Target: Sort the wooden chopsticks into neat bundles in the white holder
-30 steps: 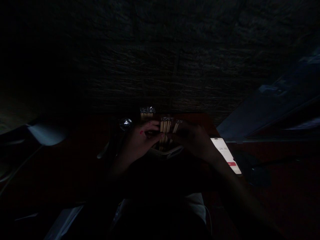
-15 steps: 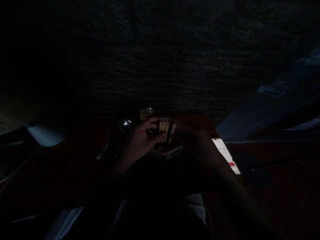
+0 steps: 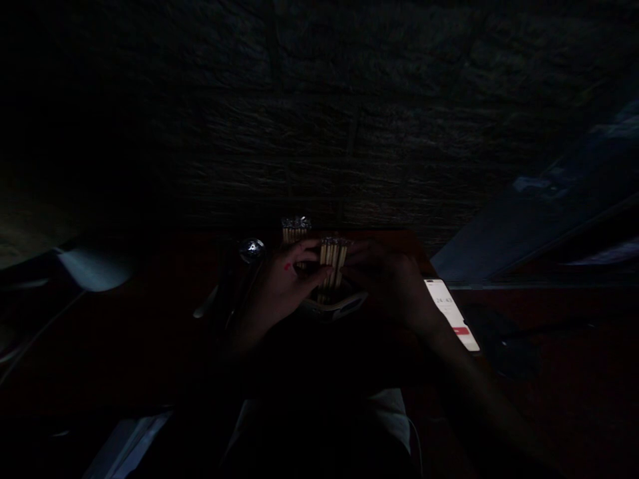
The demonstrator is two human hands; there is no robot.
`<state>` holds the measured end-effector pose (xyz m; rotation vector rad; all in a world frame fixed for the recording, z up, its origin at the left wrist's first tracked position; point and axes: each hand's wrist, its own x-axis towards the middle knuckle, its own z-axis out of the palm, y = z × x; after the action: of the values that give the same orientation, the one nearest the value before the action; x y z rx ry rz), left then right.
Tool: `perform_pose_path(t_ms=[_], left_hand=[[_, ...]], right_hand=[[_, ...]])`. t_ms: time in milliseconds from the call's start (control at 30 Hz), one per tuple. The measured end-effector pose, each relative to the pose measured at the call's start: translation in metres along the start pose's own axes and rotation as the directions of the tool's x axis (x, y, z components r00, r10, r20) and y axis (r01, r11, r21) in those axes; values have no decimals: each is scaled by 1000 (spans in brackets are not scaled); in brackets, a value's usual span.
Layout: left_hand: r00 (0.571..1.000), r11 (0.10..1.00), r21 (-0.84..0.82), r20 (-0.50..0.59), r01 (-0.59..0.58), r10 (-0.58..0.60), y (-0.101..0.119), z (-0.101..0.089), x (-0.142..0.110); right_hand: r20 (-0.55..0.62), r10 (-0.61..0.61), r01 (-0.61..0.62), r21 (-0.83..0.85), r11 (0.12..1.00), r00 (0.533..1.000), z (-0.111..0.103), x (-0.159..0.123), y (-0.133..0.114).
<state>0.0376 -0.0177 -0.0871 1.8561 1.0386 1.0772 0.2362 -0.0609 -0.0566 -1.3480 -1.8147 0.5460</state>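
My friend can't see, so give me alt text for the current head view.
A left hand and right hand hold upright pale sticks at a container in near darkness. Another bundle of sticks stands behind; a lit phone lies to the right.

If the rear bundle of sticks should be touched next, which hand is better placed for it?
Probably the left hand: the rear bundle stands just behind it, while the right hand is on the opposite side of the front bundle.

Bundle of sticks (image 3: pixel 329 254) held upright between left hand (image 3: pixel 285 285) and right hand (image 3: pixel 397 286); behind it, a second bundle (image 3: pixel 296 233); to its left, a shiny round object (image 3: pixel 251 250); to its right, a lit phone (image 3: pixel 450 310).
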Motion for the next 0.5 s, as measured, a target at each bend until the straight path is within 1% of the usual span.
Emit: perform_pose_path(t_ms=[167, 333, 500], left_hand=[[1000, 1000, 11, 14, 8, -9, 0, 1, 0], [1000, 1000, -17, 25, 8, -7, 1, 1, 0], [1000, 999, 41, 2, 25, -25, 2, 2, 0]], right_hand=[[19, 6, -6, 3, 1000, 1000, 0, 2, -1], [24, 11, -12, 24, 1000, 1000, 2, 3, 3], [8, 9, -10, 56, 998, 1000, 0, 1, 5]])
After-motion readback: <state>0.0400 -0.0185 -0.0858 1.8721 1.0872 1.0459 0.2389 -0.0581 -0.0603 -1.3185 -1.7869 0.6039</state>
